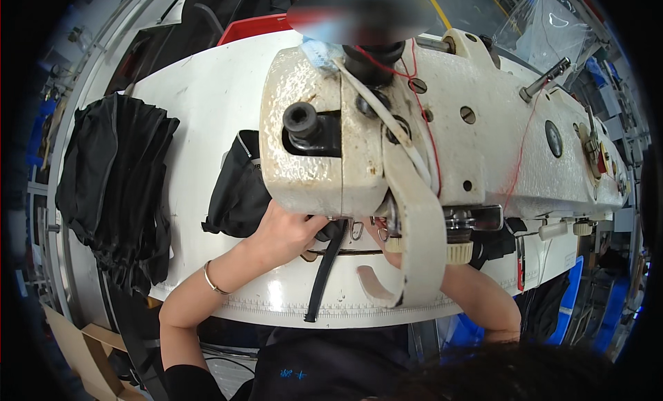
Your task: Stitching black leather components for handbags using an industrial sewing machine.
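Your left hand's fingers (312, 225) press flat on the black strap (323, 273) just below the sewing machine head (387, 132). Your right hand (388, 252) hides behind that head; its fingers' state can't be told.

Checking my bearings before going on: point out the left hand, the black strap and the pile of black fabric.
left hand (286, 230): head view, back of the hand, under the machine head.
black strap (323, 280): head view, mid-length, hanging over the table edge.
pile of black fabric (114, 187): head view, middle of the pile, table's left end.
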The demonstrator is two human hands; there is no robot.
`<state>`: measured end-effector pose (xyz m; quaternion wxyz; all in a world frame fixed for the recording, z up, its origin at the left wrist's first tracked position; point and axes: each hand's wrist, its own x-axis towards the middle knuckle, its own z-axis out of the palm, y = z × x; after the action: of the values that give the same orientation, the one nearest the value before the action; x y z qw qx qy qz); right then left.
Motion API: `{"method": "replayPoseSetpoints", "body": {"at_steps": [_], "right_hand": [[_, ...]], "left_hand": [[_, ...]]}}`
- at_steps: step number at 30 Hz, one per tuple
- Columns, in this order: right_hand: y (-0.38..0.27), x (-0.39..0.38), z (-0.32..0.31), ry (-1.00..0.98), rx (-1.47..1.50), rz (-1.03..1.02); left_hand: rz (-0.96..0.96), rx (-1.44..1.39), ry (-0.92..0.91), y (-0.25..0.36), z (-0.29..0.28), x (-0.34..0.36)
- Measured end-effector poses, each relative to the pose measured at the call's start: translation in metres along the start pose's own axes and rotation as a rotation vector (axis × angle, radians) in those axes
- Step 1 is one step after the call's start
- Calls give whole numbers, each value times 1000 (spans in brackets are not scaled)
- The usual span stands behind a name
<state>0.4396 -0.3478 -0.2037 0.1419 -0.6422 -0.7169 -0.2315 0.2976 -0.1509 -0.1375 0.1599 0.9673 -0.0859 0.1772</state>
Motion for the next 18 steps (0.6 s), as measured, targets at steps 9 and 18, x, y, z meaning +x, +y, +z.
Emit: {"method": "replayPoseSetpoints", "body": {"at_steps": [9,18], "right_hand": [[4,30,-37,-42,193,88],[-14,59,-50,87,-10,-296]], "left_hand": [[-60,126,-19,29,-20,-1],[-131,36,-55,45,-45,4]]}}
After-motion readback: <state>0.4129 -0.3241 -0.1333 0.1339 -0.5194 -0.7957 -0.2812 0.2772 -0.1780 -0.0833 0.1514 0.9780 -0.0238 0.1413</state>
